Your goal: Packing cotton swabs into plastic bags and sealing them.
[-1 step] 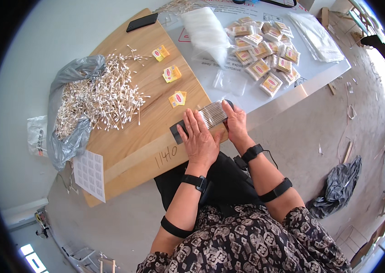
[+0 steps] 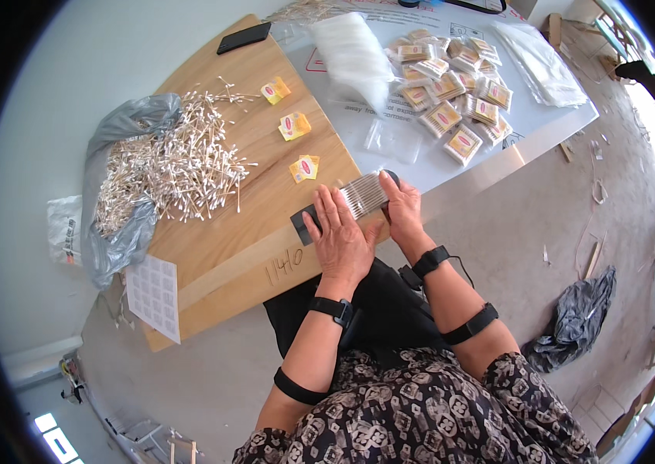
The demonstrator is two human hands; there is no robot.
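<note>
A row of cotton swabs (image 2: 364, 195) lies side by side in a dark, flat holder (image 2: 302, 226) at the wooden table's near edge. My left hand (image 2: 340, 241) rests over the holder's left part, fingers stretched out across the swabs, the thumb pointing right along the near side. At the right end, my right hand (image 2: 404, 210) grips the holder, its thumb on top; the other fingers are hidden below. Beyond the hands sit small stacks of yellow-and-white cards (image 2: 303, 168). A large heap of loose cotton swabs (image 2: 196, 158) spills from a grey plastic bag (image 2: 114, 259) on the left.
Packed swab packets (image 2: 463, 145) pile up on the grey-white board (image 2: 451, 178) at the right, beside clear plastic bags (image 2: 350, 58). More flat bags (image 2: 540, 62) lie farther right. A black phone (image 2: 244, 38) is at the back; a label sheet (image 2: 153, 298) hangs over the left edge.
</note>
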